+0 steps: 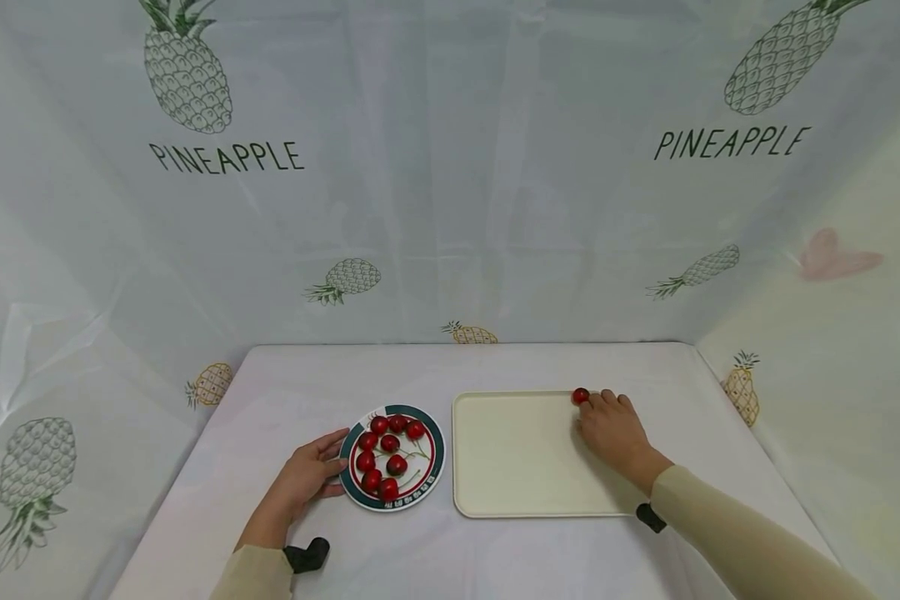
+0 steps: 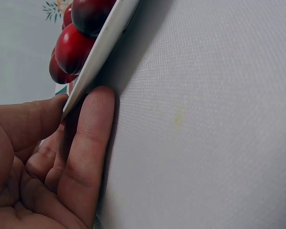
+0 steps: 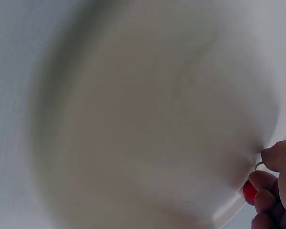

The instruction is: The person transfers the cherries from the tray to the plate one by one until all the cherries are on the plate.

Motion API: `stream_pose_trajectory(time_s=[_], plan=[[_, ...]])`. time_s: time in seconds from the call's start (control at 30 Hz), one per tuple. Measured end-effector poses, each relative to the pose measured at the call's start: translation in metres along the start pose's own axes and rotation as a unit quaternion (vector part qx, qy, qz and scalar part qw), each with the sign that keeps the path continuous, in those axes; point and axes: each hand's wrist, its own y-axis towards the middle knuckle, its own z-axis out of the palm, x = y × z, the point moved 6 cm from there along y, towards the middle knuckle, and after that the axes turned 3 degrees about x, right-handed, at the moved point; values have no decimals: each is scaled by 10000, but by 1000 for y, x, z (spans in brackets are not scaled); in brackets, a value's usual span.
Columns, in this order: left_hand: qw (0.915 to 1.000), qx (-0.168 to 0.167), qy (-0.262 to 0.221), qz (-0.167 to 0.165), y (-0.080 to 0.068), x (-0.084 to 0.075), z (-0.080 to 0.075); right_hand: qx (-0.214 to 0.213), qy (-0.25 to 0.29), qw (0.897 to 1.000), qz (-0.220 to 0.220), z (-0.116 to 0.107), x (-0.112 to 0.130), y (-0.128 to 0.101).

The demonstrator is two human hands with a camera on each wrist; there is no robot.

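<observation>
Left hand (image 2: 47, 157) nearest, thumb and fingers pinching the thin white rim of the round plate (image 1: 435, 475), steadying eight glossy red cherries (image 1: 388, 454) with thin stems. Right hand (image 1: 613, 429) over the tray's far right corner, fingertips curled round one cherry (image 1: 581, 396) by its stem. Smooth cream rectangular tray (image 1: 510, 467) otherwise bare: sorting judged barely begun. Matte white tablecloth (image 1: 420, 550) beneath.

White table (image 1: 495, 550) under cloth; backdrop sheets (image 1: 450, 208) printed with pineapples, word PINEAPPLE; soft even light.
</observation>
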Motion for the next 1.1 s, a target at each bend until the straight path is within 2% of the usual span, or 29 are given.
stream_pose_trajectory(time_s=[0.23,0.5,0.8,1.1], plan=[[10000,13,-20,-41,-1,0,0,166,-188,9997,-13,5,-1,-2],[10000,25,-48,-10,-2,0,0,171,-309,9993,-116,5,-1,-3],[10000,0,-73,-19,-2,0,-2,-128,-265,9991,-307,-8,7,10],[10000,-23,-81,-5,-4,-1,-1,-552,-164,9967,-564,-23,38,27]])
